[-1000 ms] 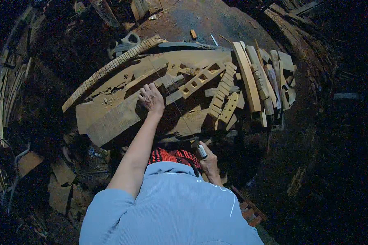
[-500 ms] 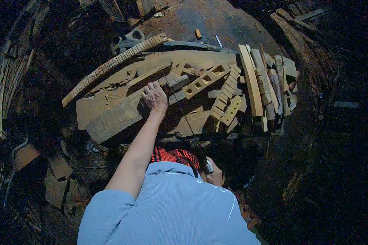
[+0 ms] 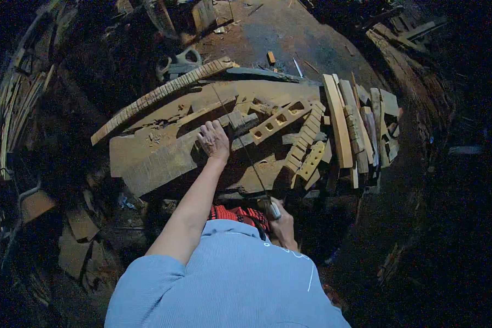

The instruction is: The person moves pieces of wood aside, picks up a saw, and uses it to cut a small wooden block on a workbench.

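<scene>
My right hand [image 3: 282,218], low in the view close to my body, is wrapped around the pale handle of a handsaw [image 3: 251,162]. The saw's thin dark blade runs forward and left across the worktop, beside my left hand. Curled over a short wood block [image 3: 236,120], my left hand [image 3: 214,142] presses it against a long grey board [image 3: 164,164]. The blade passes just to the right of those fingers. Right of the blade lies a wooden piece with several square holes [image 3: 281,120], near a notched wooden strip [image 3: 305,136].
A long curved, grooved wooden piece [image 3: 158,95] lies along the worktop's far left edge. Several wood strips [image 3: 340,126] are laid side by side at the right. A small yellow piece with holes [image 3: 312,158] sits near the front edge. Scrap boards [image 3: 79,224] lie on the floor at left.
My right hand has pushed forward, away from my body, and the saw has slid forward with it. My left hand stays on the wood block. The whole view has shifted slightly.
</scene>
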